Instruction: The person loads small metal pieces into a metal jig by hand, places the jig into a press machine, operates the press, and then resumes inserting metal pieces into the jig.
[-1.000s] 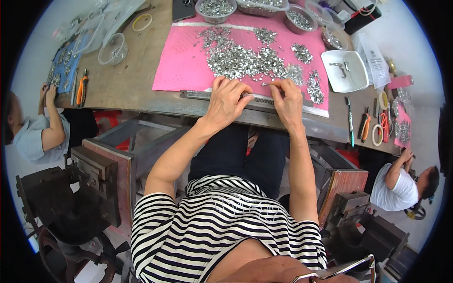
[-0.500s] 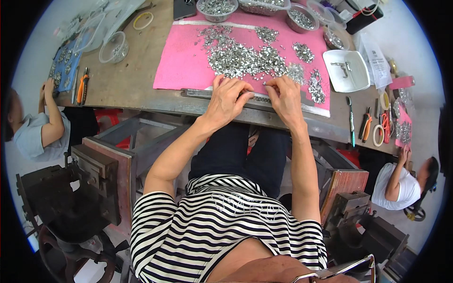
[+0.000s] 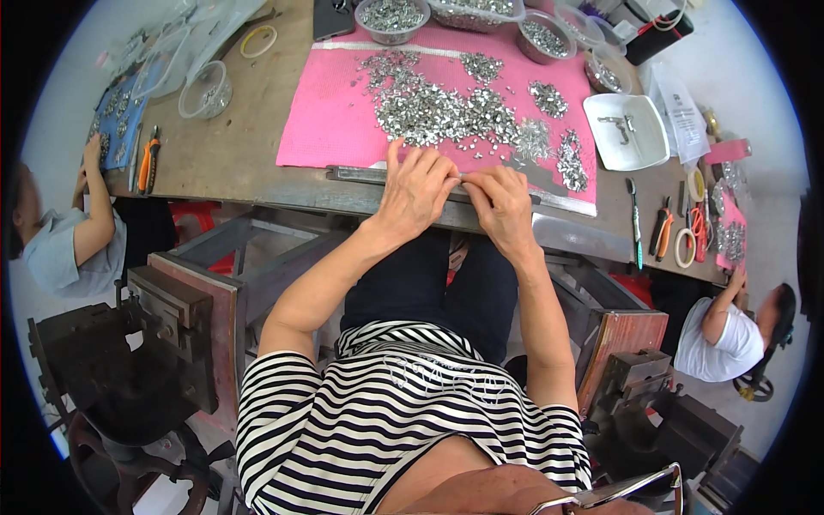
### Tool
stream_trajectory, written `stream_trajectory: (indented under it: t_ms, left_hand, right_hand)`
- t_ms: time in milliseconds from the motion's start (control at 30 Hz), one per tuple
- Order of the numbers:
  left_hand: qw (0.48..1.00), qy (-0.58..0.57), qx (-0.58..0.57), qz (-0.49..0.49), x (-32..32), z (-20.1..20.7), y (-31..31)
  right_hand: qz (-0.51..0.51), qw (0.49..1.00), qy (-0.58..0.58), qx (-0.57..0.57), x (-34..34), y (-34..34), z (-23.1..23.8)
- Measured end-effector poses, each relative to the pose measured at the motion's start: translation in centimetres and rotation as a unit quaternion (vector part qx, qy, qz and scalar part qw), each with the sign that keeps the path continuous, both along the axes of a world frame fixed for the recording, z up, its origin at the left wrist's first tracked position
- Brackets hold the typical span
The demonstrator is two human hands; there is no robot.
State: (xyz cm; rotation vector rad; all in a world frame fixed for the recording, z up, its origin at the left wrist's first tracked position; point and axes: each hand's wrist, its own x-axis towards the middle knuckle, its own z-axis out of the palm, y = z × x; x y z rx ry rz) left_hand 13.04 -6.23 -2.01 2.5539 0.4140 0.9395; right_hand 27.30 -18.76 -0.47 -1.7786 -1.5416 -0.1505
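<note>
My left hand (image 3: 415, 184) is over a long grey metal bar with a groove (image 3: 359, 175) along the table's front edge. Its thumb and fingertips are pinched together at the bar. My right hand (image 3: 503, 199) is pinched right beside it, fingertips meeting the left ones. What sits between the fingertips is too small and covered to name. Beyond my hands, a big heap of small shiny metal pieces (image 3: 442, 112) is spread on a pink cloth (image 3: 322, 112). Smaller piles (image 3: 571, 161) of such pieces lie to its right.
Tubs of metal pieces (image 3: 392, 19) line the back. A white dish (image 3: 631, 129) holds small metal parts. On the right lie a toothbrush (image 3: 635, 221), orange-handled pliers (image 3: 661, 230) and a tape roll (image 3: 684, 247); more pliers (image 3: 150, 160) lie left. People sit at left (image 3: 73, 240) and right (image 3: 721, 335).
My right hand has moved left and slightly nearer me, so its fingertips now meet those of my left hand. The left hand has hardly shifted.
</note>
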Motion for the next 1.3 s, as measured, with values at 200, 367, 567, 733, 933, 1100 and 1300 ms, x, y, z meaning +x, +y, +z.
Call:
stream_trajectory:
  t_ms: [200, 367, 567, 733, 933, 1100, 1300]
  left_hand:
    - [1.000, -0.013, -0.020, 0.014, 1.0, 0.6, 0.6]
    - [1.000, 0.005, 0.019, 0.016, 3.6, -0.1, 3.1]
    - [0.998, 0.043, 0.047, -0.007, 4.1, 0.2, 3.8]
    - [0.998, 0.038, 0.046, -0.035, 3.2, 1.1, 4.0]
    - [0.998, 0.046, 0.022, -0.026, 2.1, 0.8, 4.5]
    - [0.998, 0.048, 0.033, -0.015, 1.7, 0.9, 4.2]
    - [0.999, 0.042, 0.033, -0.007, 1.7, 0.8, 4.2]
  right_hand:
    - [-0.078, 0.996, -0.032, -0.005, 3.6, 1.2, -0.1]
    - [-0.087, 0.992, -0.048, -0.076, 4.0, 2.0, -0.4]
    - [-0.085, 0.994, -0.048, -0.053, 3.7, 1.8, -0.7]
    - [-0.052, 0.998, -0.013, -0.045, 2.8, 1.4, 0.2]
    - [-0.012, 0.998, 0.061, -0.029, -0.1, -0.1, 0.7]
    - [-0.018, 0.997, 0.076, -0.028, -0.1, -0.4, 0.5]
    - [-0.134, 0.991, 0.013, -0.016, 3.7, 0.1, -0.3]
